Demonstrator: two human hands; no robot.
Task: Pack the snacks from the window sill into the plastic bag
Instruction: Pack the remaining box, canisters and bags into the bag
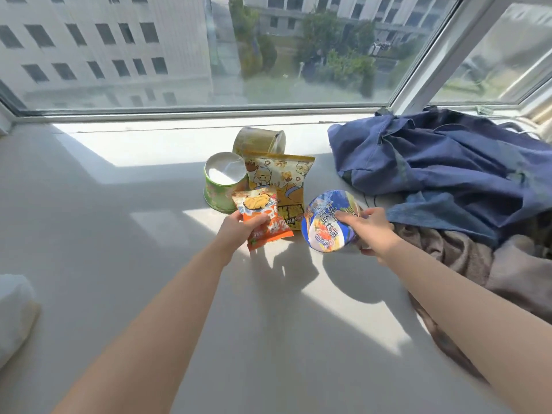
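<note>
L hand [236, 231] pinches the orange snack packet [264, 218]; R hand [372, 231] grips the noodle bowl [325, 224], tilted. Two at once, prob. to save trips. Yellow bag [280, 177] & green tin [219, 189] sit on the window sill [119, 234] just beyond the fingers. Plastic bag: can't tell where.

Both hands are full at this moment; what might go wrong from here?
The left hand grips the orange packet and the right hand grips the tilted noodle bowl, so neither is free to hold a bag open.
The bowl is held at its edge and might slip.
The yellow snack bag stands upright beside the green tub; a brush could topple it.
</note>
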